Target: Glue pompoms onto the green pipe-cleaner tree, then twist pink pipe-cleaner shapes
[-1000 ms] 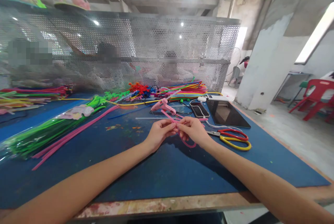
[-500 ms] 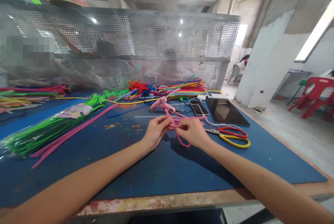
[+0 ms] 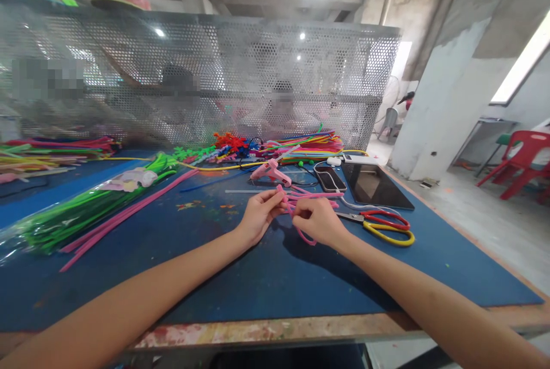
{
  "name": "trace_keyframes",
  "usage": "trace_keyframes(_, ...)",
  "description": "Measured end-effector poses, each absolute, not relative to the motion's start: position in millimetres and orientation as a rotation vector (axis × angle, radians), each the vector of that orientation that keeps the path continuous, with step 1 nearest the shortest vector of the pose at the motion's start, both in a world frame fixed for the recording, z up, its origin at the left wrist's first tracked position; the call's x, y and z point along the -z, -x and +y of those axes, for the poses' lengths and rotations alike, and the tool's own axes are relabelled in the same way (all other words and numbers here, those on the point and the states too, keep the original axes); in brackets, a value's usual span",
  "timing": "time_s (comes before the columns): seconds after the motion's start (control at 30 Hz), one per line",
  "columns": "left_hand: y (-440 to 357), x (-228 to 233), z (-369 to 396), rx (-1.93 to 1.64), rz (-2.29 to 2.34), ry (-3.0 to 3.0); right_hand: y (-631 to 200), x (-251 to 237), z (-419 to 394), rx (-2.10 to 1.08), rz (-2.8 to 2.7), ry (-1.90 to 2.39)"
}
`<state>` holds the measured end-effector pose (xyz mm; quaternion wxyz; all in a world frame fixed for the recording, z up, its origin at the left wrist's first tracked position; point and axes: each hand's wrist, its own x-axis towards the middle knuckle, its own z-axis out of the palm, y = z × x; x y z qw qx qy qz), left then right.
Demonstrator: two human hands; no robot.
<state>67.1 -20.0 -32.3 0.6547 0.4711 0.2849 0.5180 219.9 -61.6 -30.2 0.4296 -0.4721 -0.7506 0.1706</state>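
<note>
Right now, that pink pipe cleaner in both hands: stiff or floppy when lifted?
Likely bendable yet shape-holding: the pink pipe cleaner keeps loops between the left hand and right hand. Probably light, given how thin it is. Its fuzzy surface suggests little slipping.

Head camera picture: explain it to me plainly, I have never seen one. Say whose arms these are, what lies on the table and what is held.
The camera sits on a person's head and looks forward and down, so the two bare arms reaching in from below are that person's own. The left hand and the right hand together pinch a bent pink fuzzy craft wire, looped between the fingers, above the blue-covered worktable. To the right lie red-and-yellow-handled scissors, a dark tablet and a black phone. Behind the hands lies a pink glue gun. To the left lies a bundle of green fuzzy wires in a clear bag, with long pink ones beside it. A perforated metal screen stands at the far edge; other people sit behind it.
</note>
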Motion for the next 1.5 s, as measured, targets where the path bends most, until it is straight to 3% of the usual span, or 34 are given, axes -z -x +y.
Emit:
trace_keyframes(0.23,-64.2,35.8,-14.9,-1.154,0.622,-1.083,-220.0,29.6,-60.6,-0.555,-1.842,1.159)
trace_keyframes(0.73,-66.7,24.8,-38.8,-0.883,0.595,-1.169,-228.9,21.7,-51.8,-1.221,-1.447,0.940)
trace_keyframes(1.2,-74.5,24.0,-53.8,-0.606,0.521,-1.099,-232.6,18.8,-39.5,-0.936,-1.151,0.862)
trace_keyframes(1.5,-71.3,33.0,-32.3,-0.952,0.680,-1.226,-262.9,18.5,-19.6,-0.785,-0.826,0.844)
